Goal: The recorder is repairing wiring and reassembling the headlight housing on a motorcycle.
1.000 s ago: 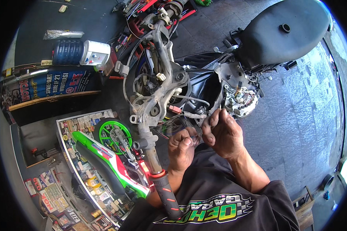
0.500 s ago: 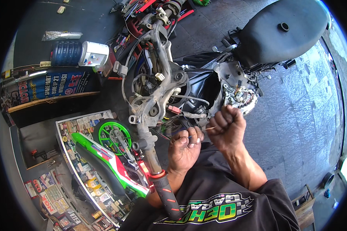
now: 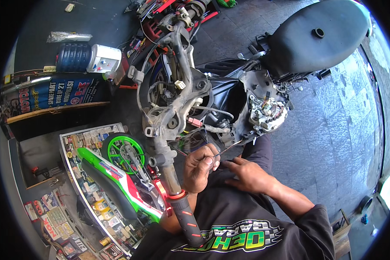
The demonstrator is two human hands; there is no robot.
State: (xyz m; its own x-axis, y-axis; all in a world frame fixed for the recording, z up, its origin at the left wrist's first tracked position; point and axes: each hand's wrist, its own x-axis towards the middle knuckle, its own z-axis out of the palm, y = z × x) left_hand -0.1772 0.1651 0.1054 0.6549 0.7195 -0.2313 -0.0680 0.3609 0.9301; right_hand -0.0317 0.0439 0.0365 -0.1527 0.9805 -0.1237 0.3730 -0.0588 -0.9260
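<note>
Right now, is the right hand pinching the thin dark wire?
No, the left hand holds that wire while the right hand lies apart.

Left hand (image 3: 199, 170) is curled up with a thin wire (image 3: 230, 148) pinched in it, the wire running off toward 2 o'clock. Right hand (image 3: 252, 176) is just beside it at 3 o'clock, fingers loosely stretched out. Going by the left one: grimy handlebar (image 3: 180, 102) around 11, black grip (image 3: 188, 221) at 6, black seat (image 3: 310, 50) way out past 1, green wheel (image 3: 111, 151) at 9.
</note>
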